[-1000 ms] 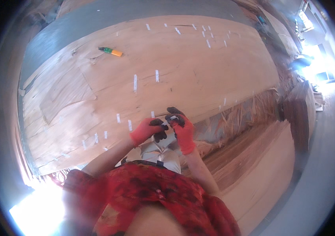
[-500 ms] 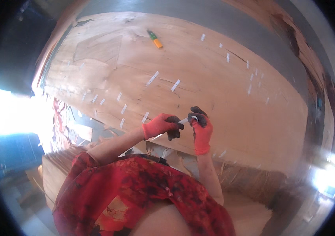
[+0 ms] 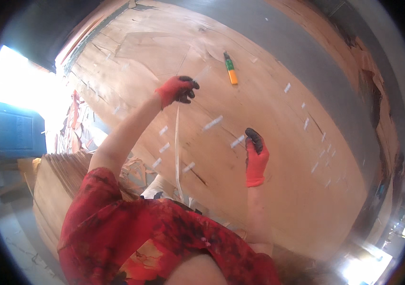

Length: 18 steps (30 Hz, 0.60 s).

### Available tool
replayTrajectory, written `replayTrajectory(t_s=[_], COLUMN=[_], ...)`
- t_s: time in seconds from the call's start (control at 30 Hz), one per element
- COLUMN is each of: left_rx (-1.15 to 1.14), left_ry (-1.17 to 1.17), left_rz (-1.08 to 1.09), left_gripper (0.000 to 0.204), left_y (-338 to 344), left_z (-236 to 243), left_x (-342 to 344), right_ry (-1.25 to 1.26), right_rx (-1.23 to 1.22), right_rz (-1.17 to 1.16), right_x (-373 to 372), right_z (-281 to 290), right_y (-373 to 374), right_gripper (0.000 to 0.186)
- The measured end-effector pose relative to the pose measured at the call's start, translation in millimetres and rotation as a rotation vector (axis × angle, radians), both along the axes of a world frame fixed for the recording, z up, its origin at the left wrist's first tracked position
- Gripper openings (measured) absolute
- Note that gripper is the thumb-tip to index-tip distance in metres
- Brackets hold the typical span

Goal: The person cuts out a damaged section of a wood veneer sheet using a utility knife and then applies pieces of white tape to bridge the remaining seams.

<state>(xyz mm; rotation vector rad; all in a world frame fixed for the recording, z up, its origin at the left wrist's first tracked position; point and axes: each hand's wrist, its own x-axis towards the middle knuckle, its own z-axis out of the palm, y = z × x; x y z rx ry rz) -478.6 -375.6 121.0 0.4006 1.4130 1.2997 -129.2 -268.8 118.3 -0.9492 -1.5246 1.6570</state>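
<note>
Wood sheet (image 3: 297,190) beneath both hands. Left hand (image 3: 178,90) raised, fingers curled; right hand (image 3: 256,154) curled, near a short strip; cannot tell either grip. Long tape (image 3: 178,147) hangs below left hand. Judged step: readying tape; next calls for even tension.

I can't read any words or numbers here. Marks on the blue panel (image 3: 4,124) look too blurred to me.

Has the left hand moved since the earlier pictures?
Yes, the left hand has moved outward, clearly closer to the green-and-yellow tool.
</note>
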Motion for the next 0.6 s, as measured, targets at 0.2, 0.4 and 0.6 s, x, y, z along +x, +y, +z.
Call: replayTrajectory(t_s=[0.2, 0.4, 0.6], left_rx=[-0.01, -0.12, -0.142], left_ry=[-0.054, -0.101, -0.232], left_rz=[-0.053, -0.039, -0.017], left_gripper=[0.024, 0.022, 0.017], left_y=[102, 157, 162], left_z=[-39, -80, -83], left_x=[-122, -169, -177], right_ry=[-0.3, -0.297, -0.314], right_rx=[-0.057, 0.237, 0.877], right_rz=[0.072, 0.09, 0.167], right_x=[-108, -219, -299], right_z=[9, -7, -27], right_y=[32, 73, 140], right_gripper=[0.026, 0.028, 0.031])
